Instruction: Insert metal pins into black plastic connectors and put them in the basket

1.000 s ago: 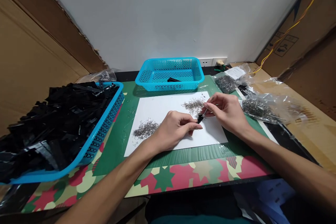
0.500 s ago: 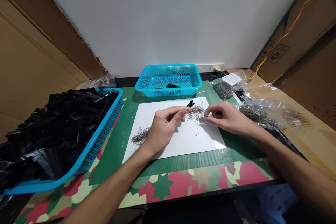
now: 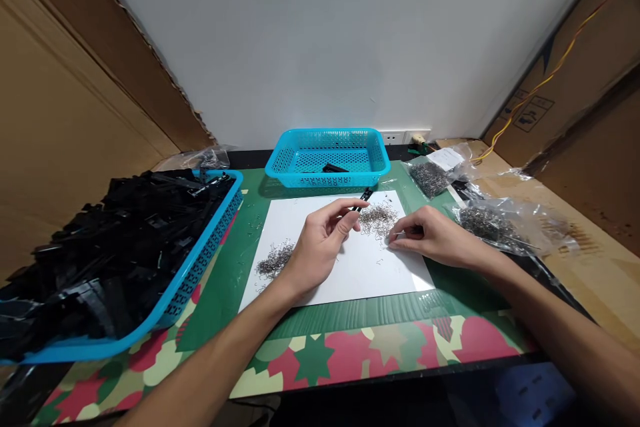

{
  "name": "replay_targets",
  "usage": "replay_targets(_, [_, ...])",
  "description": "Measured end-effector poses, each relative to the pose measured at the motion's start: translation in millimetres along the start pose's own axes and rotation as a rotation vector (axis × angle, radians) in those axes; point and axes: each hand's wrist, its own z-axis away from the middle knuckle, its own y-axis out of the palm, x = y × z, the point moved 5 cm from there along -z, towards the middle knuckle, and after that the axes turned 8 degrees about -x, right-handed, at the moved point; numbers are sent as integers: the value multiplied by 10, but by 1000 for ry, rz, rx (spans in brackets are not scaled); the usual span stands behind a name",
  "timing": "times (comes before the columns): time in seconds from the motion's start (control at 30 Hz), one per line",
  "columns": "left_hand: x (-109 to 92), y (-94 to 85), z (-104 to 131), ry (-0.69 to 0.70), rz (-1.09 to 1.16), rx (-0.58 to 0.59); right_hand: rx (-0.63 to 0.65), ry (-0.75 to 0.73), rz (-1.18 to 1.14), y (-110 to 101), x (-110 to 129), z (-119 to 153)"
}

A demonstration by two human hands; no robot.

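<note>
Between the thumb and fingers of my left hand is a small black plastic part, its slotted end poking out past the fingertips. My right hand rests at the right side of a pile of tiny bent metal springs or clips, thumb and fingertips pinched together low over the paper. Whatever those fingertips hold is too small to make out. Under both hands lies a white sheet of paper. A second, darker pile of small metal pieces sits to the left, partly behind my left forearm.
A blue basket heaped with black plastic parts stands on the left. At the back, another blue basket holds a few black pieces. Clear bags of metal bits lie on the right, by cardboard.
The black part in my left hand now points further up and shows more of its length. My right fingertips have shifted slightly down beside the metal pile. The view has moved a little.
</note>
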Motion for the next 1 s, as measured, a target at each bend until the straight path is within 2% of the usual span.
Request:
replay_targets(0.2, [43, -36, -42, -33, 189, -49, -24, -23, -50, 42, 61, 25])
replay_targets(0.43, [20, -174, -148, 83, 173, -217, -59, -60, -22, 309, 352, -86])
replay_targets(0.63, [35, -291, -157, 76, 161, -289, 6, -103, 63, 570, 646, -330])
replay_targets(0.83, [14, -343, -122, 90, 118, -304, 65, -68, 58, 680, 648, -416])
replay_targets(1.0, [20, -330, -124, 94, 29, -265, 175, -105, 13, 663, 672, -396])
